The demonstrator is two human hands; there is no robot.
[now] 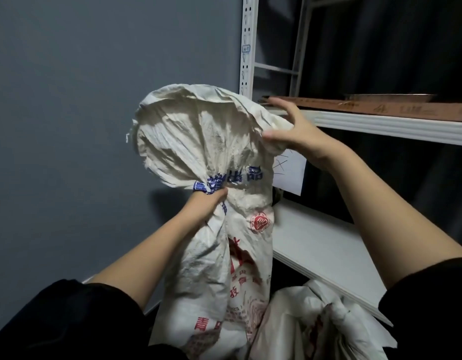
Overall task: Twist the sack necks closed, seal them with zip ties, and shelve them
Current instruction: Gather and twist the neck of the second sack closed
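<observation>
a white woven sack (pixel 214 255), printed with red and blue characters, is held upright in front of a white metal shelving unit (pixel 391 124) at the right of a grey-blue wall (pixel 69 100). the sack's neck is gathered and clenched in the left hand (pixel 208 203), whose fingers (pixel 219 194) are closed tight around the bunched fabric just below the blue lettering. above that grip the loose top of the sack (pixel 198 131) flares out in a crumpled fan, and its right edge is pinched by the right hand (pixel 292 133), thumb and fingers closed on the cloth while the upper fingers are spread toward the shelf edge. both forearms are bare, with dark sleeves (pixel 56 320) pushed up near the elbows. a brown board (pixel 380 107) is laid on the upper shelf, with a shallow dish (pixel 391 96) on it farther right. a white sheet of paper (pixel 289 172) is seen behind the sack, above the lower shelf (pixel 328 253). a second white sack (pixel 315 326), its top bunched, is seen at the near right, just beside the held one.
</observation>
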